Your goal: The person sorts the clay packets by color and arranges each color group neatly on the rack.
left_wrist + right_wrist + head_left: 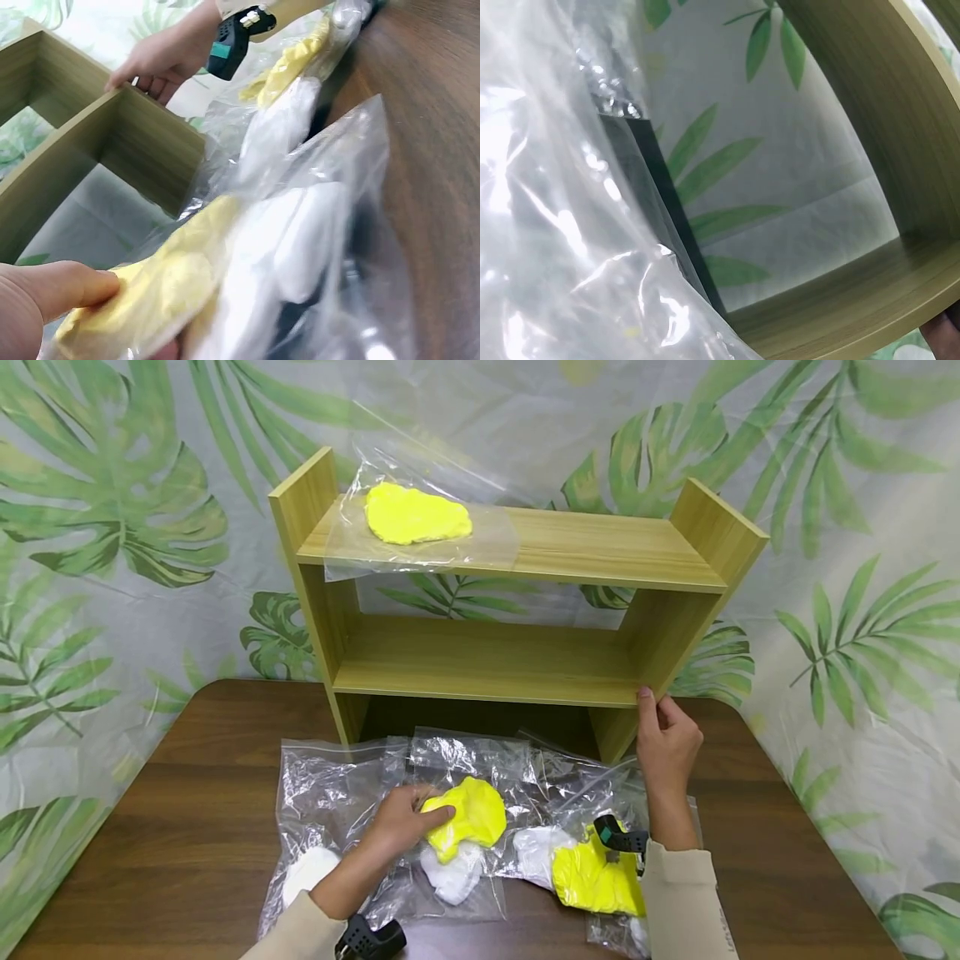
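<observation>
Thumb and fingers of my left hand [401, 818] pinch a yellow clay-like lump [480, 814] in a clear plastic bag, above the table's near middle. A white lump [453, 878] in clear plastic lies just below it. In the left wrist view the thumb [82, 289] presses the bagged yellow lump [169, 289]. My right hand [667, 743] grips the front edge of the wooden shelf unit [487, 660], low on its right side panel. The right wrist view shows only fingertips [941, 337] at the panel's edge.
Another bagged yellow lump [416, 514] lies on the top shelf. On the brown table [172, 827] are a white lump [307, 872] at left, and a white lump [536, 853] beside a yellow one [596, 877] at right. Leaf-patterned cloth [120, 527] hangs behind.
</observation>
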Tool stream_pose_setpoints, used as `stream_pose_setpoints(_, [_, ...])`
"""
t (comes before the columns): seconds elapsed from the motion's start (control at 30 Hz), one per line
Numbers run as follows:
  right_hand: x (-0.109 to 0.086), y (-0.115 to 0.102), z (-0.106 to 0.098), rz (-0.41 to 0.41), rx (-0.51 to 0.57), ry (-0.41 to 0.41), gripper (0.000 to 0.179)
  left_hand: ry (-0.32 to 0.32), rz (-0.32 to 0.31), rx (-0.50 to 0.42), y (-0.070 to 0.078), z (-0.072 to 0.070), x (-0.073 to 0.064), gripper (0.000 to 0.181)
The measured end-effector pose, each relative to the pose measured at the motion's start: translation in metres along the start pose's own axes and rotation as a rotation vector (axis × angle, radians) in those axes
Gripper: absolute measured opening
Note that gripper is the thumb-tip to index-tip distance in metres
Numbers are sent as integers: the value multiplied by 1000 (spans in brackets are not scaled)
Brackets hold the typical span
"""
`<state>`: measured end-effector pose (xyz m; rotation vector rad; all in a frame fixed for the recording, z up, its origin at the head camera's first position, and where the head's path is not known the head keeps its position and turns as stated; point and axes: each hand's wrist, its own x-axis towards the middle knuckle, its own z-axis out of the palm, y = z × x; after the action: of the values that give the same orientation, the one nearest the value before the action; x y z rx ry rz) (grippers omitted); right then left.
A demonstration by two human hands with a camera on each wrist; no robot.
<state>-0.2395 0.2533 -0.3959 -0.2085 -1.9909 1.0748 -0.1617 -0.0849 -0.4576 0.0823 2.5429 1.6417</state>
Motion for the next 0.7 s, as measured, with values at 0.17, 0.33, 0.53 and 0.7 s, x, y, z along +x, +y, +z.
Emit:
stream_pose_setpoints(0.17, [0,1,0,-2,-1,-2,42,9,0,-11,4,-4,-1,25])
stream_pose_setpoints(0.33, [0,0,0,-9,-5,-3,42,-15,-11,-108,5,-4,0,31])
stream_pose_setpoints(0.53, [0,0,0,-13,-6,-4,42,-74,-7,-205,11,-8,-2,38])
stream_pose_setpoints(0.7, [0,0,0,-17,-5,-2,41,-139,-6,-278,14,-13,-3,45])
